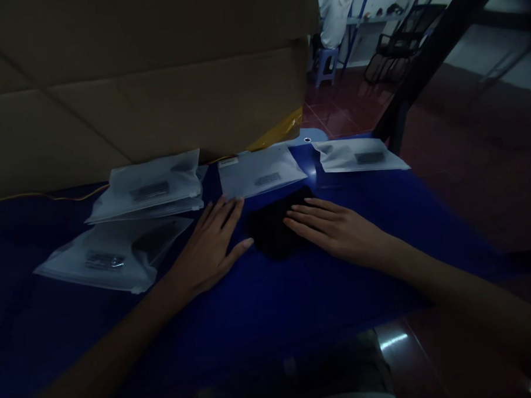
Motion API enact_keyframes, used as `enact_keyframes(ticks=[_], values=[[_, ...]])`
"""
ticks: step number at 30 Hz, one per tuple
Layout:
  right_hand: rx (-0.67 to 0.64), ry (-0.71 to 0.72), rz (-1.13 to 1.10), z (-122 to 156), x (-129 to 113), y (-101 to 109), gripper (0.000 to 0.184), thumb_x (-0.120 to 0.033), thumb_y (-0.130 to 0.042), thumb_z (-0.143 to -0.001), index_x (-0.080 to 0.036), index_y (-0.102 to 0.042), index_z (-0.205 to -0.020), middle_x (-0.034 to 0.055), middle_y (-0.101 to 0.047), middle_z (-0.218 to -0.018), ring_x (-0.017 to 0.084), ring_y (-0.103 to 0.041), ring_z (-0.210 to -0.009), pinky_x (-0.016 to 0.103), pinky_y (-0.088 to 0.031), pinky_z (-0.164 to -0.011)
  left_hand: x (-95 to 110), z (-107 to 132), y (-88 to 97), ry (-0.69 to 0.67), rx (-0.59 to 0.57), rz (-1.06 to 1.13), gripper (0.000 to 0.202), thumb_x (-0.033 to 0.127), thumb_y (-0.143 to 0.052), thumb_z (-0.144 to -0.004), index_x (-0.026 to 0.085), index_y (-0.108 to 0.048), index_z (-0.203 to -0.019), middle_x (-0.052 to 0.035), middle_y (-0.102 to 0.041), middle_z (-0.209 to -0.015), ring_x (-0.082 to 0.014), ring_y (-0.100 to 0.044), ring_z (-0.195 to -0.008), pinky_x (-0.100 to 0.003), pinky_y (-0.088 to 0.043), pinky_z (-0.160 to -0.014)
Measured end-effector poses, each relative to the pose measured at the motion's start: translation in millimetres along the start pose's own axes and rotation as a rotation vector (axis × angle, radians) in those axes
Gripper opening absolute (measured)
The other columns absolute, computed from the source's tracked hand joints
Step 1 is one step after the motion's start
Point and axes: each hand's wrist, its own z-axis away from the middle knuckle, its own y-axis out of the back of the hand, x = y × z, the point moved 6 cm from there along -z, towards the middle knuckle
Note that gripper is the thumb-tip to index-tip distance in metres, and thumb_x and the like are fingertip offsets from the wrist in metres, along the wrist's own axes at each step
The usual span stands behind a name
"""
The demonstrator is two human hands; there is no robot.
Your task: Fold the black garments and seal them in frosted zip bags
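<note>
A black folded cloth (273,225) lies on the blue table top (296,303), between my two hands. My right hand (337,231) lies flat with its fingertips on the cloth's right side. My left hand (210,248) is spread on the table, its fingers at the cloth's left edge and close to a frosted zip bag (259,171). That bag holds something dark with a label. Several similar bags lie around: one (148,189) and another (112,258) to the left, and one (358,155) at the far right.
A large cardboard box (132,81) overhangs the far edge, with yellow plastic (280,131) beneath its corner and a thin yellow wire (58,196) along the table. Beyond stand a seated person in white (334,14), a blue stool (325,67), a black chair (393,52) and a dark post (431,68).
</note>
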Motion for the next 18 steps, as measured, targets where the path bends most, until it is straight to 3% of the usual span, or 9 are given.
enact_keyframes(ticks=[3,6,9,12,15,18], values=[[0.095,0.099,-0.112,-1.7,-10.5,6.1,0.040,-0.003,-0.053,-0.100,-0.005,-0.062,-0.139,0.0168,-0.070,-0.136,0.026,-0.066,-0.130,0.047,-0.051,-0.117,6.5,2.4,13.5,-0.012,0.089,-0.008,0.062,0.050,-0.025,-0.112,0.020,-0.026,-0.166,-0.0155,-0.050,-0.157,-0.0346,-0.043,-0.150,-0.058,-0.040,-0.121],[0.115,0.159,-0.193,-3.6,-18.9,9.6,0.034,-0.008,-0.056,-0.101,-0.011,-0.068,-0.133,0.0131,-0.072,-0.134,0.022,-0.067,-0.130,0.043,-0.051,-0.116,8.7,5.2,23.2,0.011,0.186,-0.063,0.051,0.040,-0.027,-0.113,0.019,-0.051,-0.153,-0.0132,-0.067,-0.132,-0.0291,-0.068,-0.120,-0.043,-0.059,-0.096],[0.065,0.144,-0.212,-4.6,-21.5,10.0,0.029,-0.012,-0.060,-0.100,-0.015,-0.070,-0.127,0.0148,-0.065,-0.145,0.028,-0.053,-0.145,0.050,-0.047,-0.120,8.8,5.9,23.9,0.000,0.246,-0.121,0.044,0.040,-0.039,-0.112,0.017,-0.061,-0.141,-0.0127,-0.072,-0.127,-0.0271,-0.074,-0.104,-0.037,-0.063,-0.078],[-0.017,0.087,-0.190,-3.4,-19.2,6.1,0.030,-0.011,-0.062,-0.099,-0.016,-0.068,-0.129,0.0191,-0.053,-0.156,0.035,-0.040,-0.153,0.056,-0.045,-0.120,7.9,5.5,19.5,-0.040,0.252,-0.157,0.038,0.038,-0.044,-0.111,0.020,-0.061,-0.140,-0.0109,-0.072,-0.134,-0.0272,-0.077,-0.105,-0.038,-0.065,-0.076],[-0.039,0.071,-0.144,-1.2,-17.7,2.9,0.040,-0.006,-0.061,-0.098,-0.014,-0.062,-0.137,0.0206,-0.056,-0.153,0.035,-0.045,-0.149,0.053,-0.051,-0.115,6.0,7.0,19.5,-0.044,0.278,-0.185,0.033,0.031,-0.046,-0.111,0.023,-0.063,-0.137,-0.0073,-0.078,-0.124,-0.0245,-0.079,-0.099,-0.036,-0.065,-0.075],[0.018,0.113,-0.097,-0.4,-19.5,4.4,0.044,-0.003,-0.060,-0.097,-0.011,-0.060,-0.141,0.0193,-0.063,-0.145,0.032,-0.052,-0.145,0.049,-0.055,-0.112,6.0,9.9,23.9,-0.033,0.318,-0.190,0.030,0.028,-0.047,-0.110,0.024,-0.066,-0.133,-0.0039,-0.081,-0.114,-0.0210,-0.081,-0.087,-0.032,-0.064,-0.067]])
